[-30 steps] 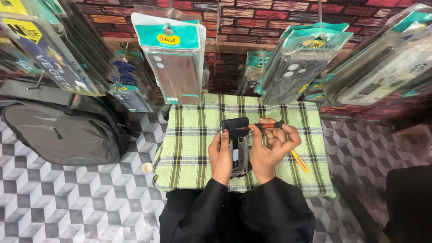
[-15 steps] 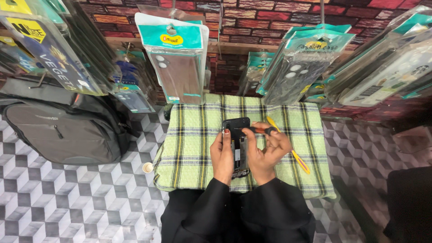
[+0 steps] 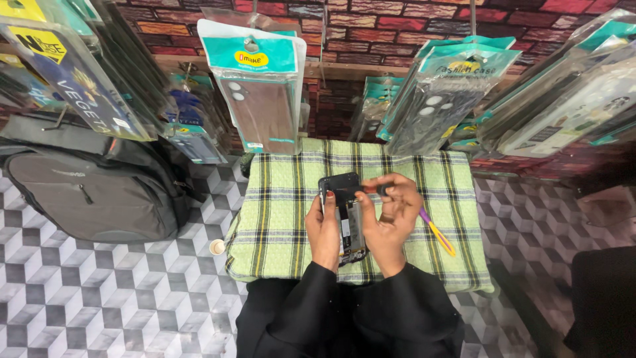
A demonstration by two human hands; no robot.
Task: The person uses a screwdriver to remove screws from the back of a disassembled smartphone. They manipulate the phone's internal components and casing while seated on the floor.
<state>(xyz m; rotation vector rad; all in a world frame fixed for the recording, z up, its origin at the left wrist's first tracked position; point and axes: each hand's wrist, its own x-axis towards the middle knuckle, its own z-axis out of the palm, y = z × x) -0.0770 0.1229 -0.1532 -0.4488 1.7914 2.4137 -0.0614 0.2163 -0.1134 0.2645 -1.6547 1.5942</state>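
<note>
At the centre of the frame, the right hand has its thumb and fingertips pinched together on the dark handle of a small screwdriver. The tool lies nearly level, its tip pointing left onto the upper part of an opened phone. The left hand grips the phone's left edge, fingers curled round it and thumb along the side. The phone stands lengthwise away from the person, back cover off, with dark inner parts and a pale strip showing; its lower end is hidden between the two hands.

Both hands come from black sleeves at the bottom centre. Under them lies a green checked cloth covering a low surface. On the cloth, just right of the right hand, a yellow and purple tool lies at a slant, partly hidden by the hand.

To the left, on a floor of grey and white cube-pattern tiles, rests a grey and black backpack. A small round pale object sits on the floor near the cloth's left edge. Across the top of the frame hang packaged phone cases in clear sleeves with teal headers, before a red brick wall.
</note>
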